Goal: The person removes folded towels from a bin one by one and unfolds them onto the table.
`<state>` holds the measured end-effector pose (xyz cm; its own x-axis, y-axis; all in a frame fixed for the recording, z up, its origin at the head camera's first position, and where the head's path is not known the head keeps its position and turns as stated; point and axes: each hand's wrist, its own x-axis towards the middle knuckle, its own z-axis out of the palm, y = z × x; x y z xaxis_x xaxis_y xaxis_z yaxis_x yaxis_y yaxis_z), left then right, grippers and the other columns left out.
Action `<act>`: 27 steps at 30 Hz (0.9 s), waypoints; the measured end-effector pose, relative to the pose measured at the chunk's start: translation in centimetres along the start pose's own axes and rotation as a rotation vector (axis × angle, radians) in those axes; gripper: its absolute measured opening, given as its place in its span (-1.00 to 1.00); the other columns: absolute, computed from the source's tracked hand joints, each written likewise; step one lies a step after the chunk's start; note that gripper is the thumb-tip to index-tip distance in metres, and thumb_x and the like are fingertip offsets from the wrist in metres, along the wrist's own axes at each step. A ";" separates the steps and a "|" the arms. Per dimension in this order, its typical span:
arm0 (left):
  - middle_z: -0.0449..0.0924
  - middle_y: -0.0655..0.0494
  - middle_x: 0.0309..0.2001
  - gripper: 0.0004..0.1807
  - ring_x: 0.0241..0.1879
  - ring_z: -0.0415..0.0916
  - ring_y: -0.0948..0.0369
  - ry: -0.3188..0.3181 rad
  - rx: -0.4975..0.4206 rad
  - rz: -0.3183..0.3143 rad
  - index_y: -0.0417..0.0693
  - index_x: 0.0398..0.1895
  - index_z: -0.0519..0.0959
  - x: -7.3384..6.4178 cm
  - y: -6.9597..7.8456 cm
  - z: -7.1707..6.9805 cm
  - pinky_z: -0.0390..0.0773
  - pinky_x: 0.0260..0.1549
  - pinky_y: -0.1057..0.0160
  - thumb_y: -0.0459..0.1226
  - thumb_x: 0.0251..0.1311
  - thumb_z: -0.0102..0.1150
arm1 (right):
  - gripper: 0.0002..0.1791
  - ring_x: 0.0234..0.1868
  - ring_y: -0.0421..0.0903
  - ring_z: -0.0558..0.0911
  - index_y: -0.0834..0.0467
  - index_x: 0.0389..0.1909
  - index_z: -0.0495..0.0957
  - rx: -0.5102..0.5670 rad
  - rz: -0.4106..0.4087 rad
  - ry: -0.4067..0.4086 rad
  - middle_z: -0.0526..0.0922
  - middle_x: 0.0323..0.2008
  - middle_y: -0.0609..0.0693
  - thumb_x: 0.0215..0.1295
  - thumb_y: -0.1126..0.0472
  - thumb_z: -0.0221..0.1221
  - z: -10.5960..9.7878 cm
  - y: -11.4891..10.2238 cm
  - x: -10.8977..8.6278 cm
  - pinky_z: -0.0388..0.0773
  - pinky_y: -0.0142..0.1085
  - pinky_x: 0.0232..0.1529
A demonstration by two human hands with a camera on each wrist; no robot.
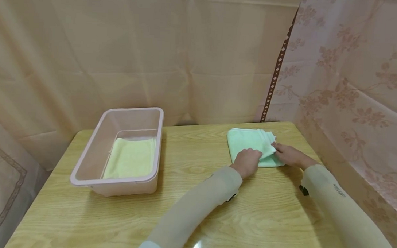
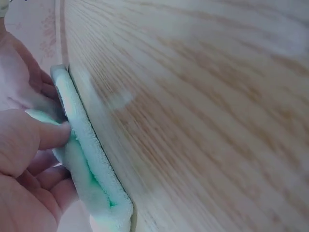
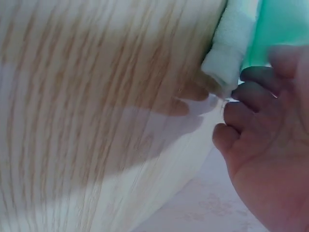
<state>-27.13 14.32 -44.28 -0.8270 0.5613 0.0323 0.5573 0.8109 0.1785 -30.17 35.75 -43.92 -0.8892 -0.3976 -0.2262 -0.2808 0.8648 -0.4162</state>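
A folded mint-green towel [image 1: 245, 138] lies on the table's far right, one layer raised between the two hands. My left hand [image 1: 247, 162] holds its near edge; in the left wrist view the thumb [image 2: 54, 134] presses on the folded layers, with the fingers curled beneath. From the right, my right hand [image 1: 290, 155] grips the raised layer at the towel's side. The right wrist view shows bent fingers [image 3: 248, 113] against the pale towel edge [image 3: 229, 50] and the thumb over green cloth.
To the left stands a pale pink plastic basin [image 1: 124, 185] with a folded yellow towel [image 1: 131, 158] in it. The wood-grain table [image 1: 191, 149] meets a beige curtain [image 1: 128, 52] at the back and a floral curtain [image 1: 357, 93] on the right.
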 end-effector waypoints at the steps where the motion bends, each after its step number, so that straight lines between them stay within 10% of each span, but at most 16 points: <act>1: 0.69 0.26 -0.18 -0.82 -0.21 0.62 0.27 0.007 -0.004 0.001 0.15 0.00 0.70 0.0 0.0 0.0 0.58 -0.28 0.32 -0.24 0.44 0.19 | -0.37 0.44 0.52 0.05 0.54 0.47 0.03 0.001 -0.008 -0.008 0.02 0.42 0.60 0.60 0.17 -0.17 0.0 -0.1 0.0 0.04 0.32 0.39; 8: 0.62 0.37 0.17 -0.56 0.14 0.56 0.33 -0.006 -0.055 -0.007 0.26 0.26 0.62 0.0 -0.2 -0.1 0.52 0.05 0.39 -0.35 0.41 0.19 | -0.33 0.41 0.53 0.09 0.63 0.43 -0.02 -0.059 -0.041 -0.074 0.00 0.40 0.63 0.47 0.33 -0.05 0.2 0.1 0.3 0.10 0.30 0.37; 27: 0.62 0.38 0.17 -0.52 0.14 0.56 0.31 0.016 -0.051 0.015 0.29 0.22 0.64 -0.3 -0.3 -1.0 0.52 0.07 0.38 -0.44 0.41 0.12 | -0.32 0.37 0.52 0.21 0.67 0.41 -0.08 -0.142 0.004 -0.129 0.05 0.38 0.64 0.51 0.30 -0.08 -0.2 -0.6 0.6 0.20 0.28 0.34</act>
<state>-27.13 13.78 -43.39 -0.8200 0.5702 0.0509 0.5654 0.7928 0.2276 -30.60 35.02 -43.67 -0.8393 -0.4223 -0.3424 -0.3338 0.8974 -0.2885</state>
